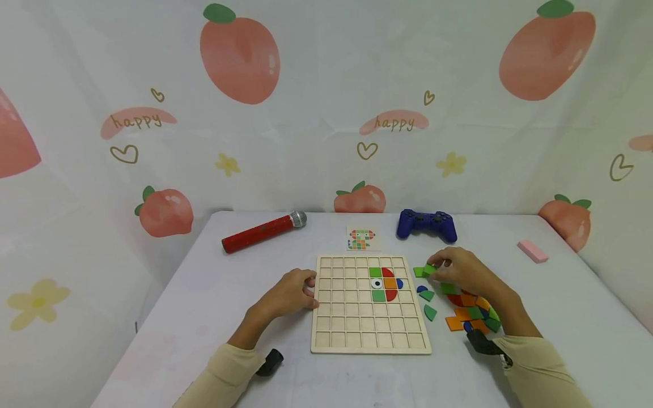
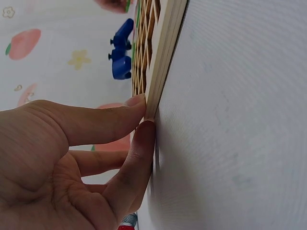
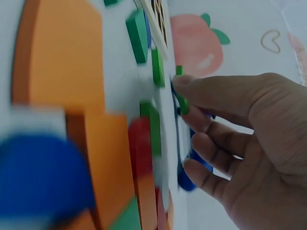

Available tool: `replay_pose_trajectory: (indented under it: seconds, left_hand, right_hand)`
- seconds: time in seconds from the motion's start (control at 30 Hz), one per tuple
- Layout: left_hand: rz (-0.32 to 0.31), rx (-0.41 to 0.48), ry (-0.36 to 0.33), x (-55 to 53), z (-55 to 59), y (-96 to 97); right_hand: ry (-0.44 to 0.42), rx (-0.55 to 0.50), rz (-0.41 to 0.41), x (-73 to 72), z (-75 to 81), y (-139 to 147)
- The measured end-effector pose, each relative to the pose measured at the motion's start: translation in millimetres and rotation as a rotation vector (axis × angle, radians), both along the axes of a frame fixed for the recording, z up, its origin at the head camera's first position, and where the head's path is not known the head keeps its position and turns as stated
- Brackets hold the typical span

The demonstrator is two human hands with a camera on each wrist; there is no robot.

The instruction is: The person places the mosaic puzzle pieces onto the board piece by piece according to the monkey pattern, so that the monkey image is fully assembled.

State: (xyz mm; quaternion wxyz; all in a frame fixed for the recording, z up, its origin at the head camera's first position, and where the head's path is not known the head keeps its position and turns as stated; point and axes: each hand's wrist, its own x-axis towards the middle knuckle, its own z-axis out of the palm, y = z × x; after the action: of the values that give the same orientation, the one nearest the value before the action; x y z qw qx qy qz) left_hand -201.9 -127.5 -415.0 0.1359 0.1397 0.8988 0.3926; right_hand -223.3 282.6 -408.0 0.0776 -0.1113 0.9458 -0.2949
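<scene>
My left hand point(image 1: 289, 292) is at the left edge of a wooden grid board point(image 1: 331, 345), its thumb and fingertips gripping the rim point(image 2: 162, 62). Green, red, orange and blue pieces and a white square with an eye dot point(image 1: 377, 283) sit in the board's upper right cells. Right of the board, my right hand point(image 1: 461, 271) pinches a green square tile point(image 1: 429, 271) between thumb and index finger, its other fingers loosely bent. Another green tile point(image 1: 418, 272) lies beside it. Below that hand is a pile of coloured pieces point(image 1: 464, 314), partly hidden by the wrist.
A small picture card point(image 1: 363, 238) lies behind the board. Farther back are a red microphone point(image 1: 262, 232) on the left and a blue game controller point(image 1: 427, 224). A pink block point(image 1: 533, 251) is at the right. Green quarter-round pieces point(image 1: 430, 312) lie near the board's right edge.
</scene>
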Motion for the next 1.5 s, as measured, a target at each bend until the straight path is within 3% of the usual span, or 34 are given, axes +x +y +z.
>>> replay_pose_trajectory:
  seconds: [0.4,1.0,1.5]
  left_hand:
    - [0.006,-0.015,-0.003,0.2,-0.5,-0.8]
    - [0.005,-0.006,-0.006,0.9,1.6,0.0]
    - [0.006,-0.012,-0.009,0.9,1.2,0.1]
  right_hand:
    - [0.104,-0.052,0.190,-14.3,1.8,-51]
    - [0.045,-0.122,0.282,-31.3,-6.1,-109]
    - [0.066,-0.092,0.315,-32.1,-5.7,-125]
